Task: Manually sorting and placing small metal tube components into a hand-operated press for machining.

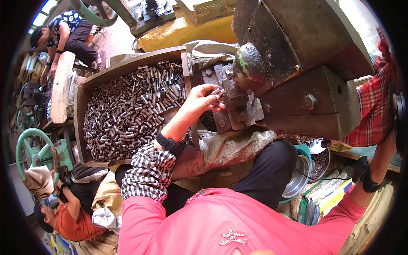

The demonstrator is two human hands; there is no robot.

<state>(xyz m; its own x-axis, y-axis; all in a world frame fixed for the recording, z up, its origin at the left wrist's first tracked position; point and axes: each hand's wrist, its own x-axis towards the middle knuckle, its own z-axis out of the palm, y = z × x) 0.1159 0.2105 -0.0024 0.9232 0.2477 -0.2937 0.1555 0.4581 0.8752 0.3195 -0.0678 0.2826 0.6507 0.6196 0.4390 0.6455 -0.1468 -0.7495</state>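
Note:
My left hand (203,100) reaches forward to the die area of a heavy rusty press (297,63). Its fingertips pinch a small metal tube (218,92) against the dark die block (238,106). A checkered sleeve and a black wristband cover that forearm. My right hand (384,155) stretches up along the right rim, above a black wristband with a cable. Its fingers run into a dark shape at the picture's edge, where the grip is hidden. To the left of the left hand a wooden tray (80,102) holds a heap of several short metal tubes (127,110).
A steel bowl (297,178) and a tub of small parts (319,163) sit under the press at the right. A red plaid cloth (374,106) hangs at the right. One person (72,212) crouches at lower left by a green handwheel (34,144); another (63,32) bends at upper left.

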